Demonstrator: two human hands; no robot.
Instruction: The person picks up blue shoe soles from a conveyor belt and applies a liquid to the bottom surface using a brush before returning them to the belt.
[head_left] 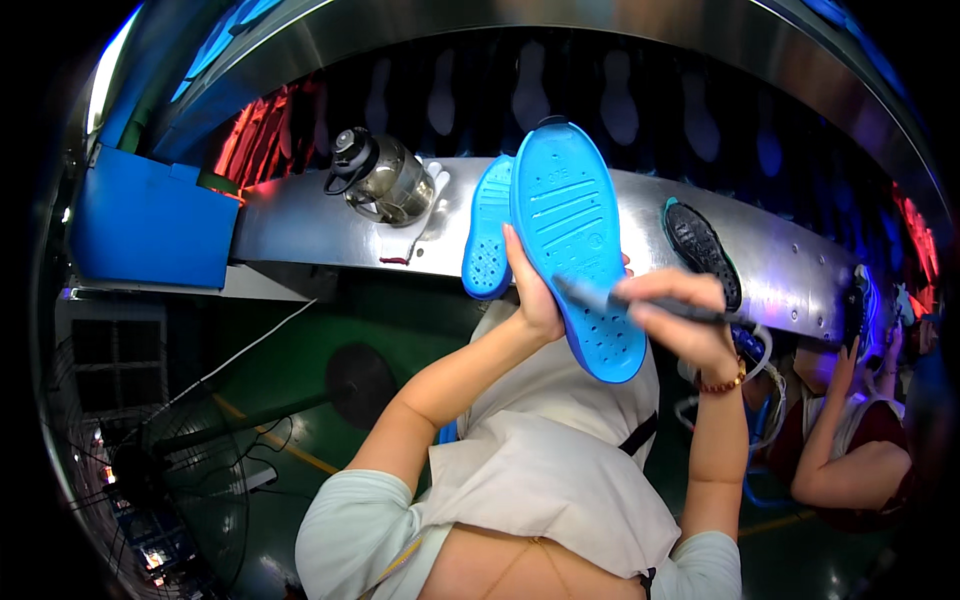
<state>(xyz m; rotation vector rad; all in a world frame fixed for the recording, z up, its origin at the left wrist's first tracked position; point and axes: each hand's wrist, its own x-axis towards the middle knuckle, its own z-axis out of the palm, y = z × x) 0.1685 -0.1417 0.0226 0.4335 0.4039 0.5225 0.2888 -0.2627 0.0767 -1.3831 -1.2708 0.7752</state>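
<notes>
A bright blue shoe sole, dotted with small holes at its near end, is tilted up before me. My left hand grips it from the left side, thumb along the edge. Closed around a dark-handled brush is my right hand; the brush's greyish tip is motion-blurred and lies over the sole's lower middle. Whether the tip touches the surface I cannot tell. Partly behind this sole, a second blue sole rests at the edge of the metal bench. To the right lies a black sole with a teal edge.
At left on the bench, a dark clear bottle stands by a white glove. A blue box is farther left. Sole shapes line the dark far strip. Another person's arm is at right, a fan lower left.
</notes>
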